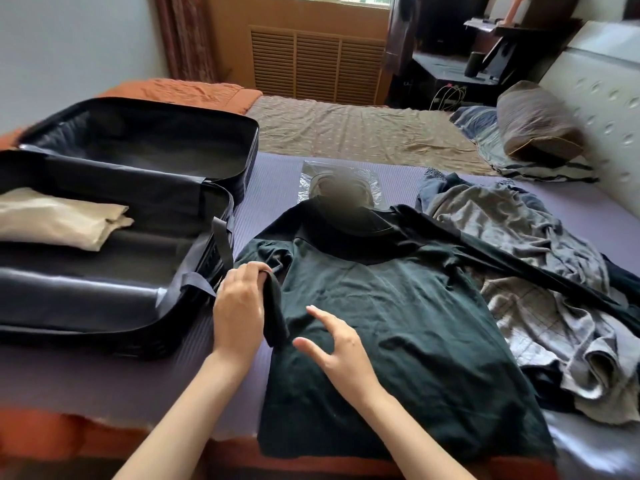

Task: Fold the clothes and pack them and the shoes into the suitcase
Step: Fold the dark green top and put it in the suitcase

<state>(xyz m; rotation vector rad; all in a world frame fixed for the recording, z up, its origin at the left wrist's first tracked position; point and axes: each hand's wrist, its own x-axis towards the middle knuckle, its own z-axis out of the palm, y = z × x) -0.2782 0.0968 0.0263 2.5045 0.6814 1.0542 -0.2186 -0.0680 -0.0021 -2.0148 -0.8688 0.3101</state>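
Observation:
A dark green T-shirt (398, 327) lies flat on the purple mat (270, 188), collar away from me. My left hand (239, 310) pinches the shirt's left sleeve edge and lifts it off the mat. Just above the shirt's left side, my right hand (332, 344) hovers with fingers spread. The open black suitcase (194, 209) sits at the left, with a folded beige garment (62, 216) inside its near half. Beyond the collar lies a clear plastic bag (308, 178) holding shoes. A pile of unfolded grey and blue clothes (519, 258) lies to the right.
The bed's near edge runs along the bottom of the view. A brown sheet (346, 129) covers the far part of the bed, with a pillow (536, 123) by the padded headboard at right. A wooden radiator cover (318, 64) stands under the window.

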